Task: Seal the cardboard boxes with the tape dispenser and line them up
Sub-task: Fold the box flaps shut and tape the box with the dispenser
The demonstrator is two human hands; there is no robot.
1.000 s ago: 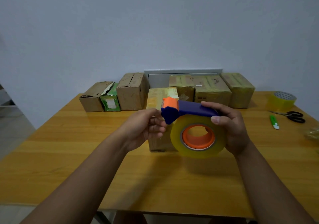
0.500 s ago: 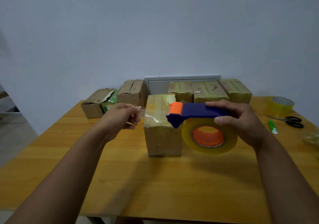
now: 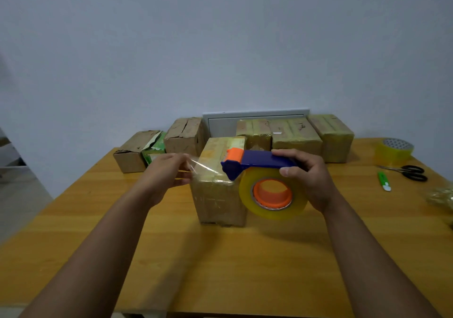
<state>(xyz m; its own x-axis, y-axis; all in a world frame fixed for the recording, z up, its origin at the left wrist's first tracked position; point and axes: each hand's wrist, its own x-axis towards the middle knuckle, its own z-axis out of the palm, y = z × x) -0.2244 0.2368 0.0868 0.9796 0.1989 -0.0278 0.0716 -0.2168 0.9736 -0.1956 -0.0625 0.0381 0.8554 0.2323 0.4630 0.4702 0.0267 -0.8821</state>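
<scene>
Right hand grips blue plastic tape dispenser; left hand fingers pinch clear glossy tape strip over tape-wrapped cardboard box.

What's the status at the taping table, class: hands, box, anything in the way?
Left hand pinches the pulled tape strip. Right hand grips tape dispenser. Centre box upright on table, under the strip. Nothing in the way.

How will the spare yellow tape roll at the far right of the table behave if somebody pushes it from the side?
The spare tape roll lies flat on its side on the table, so it would probably slide rather than roll. It looks wide and low, so tipping seems unlikely. If stood on its edge, its round shape would likely let it roll toward the scissors.
</scene>
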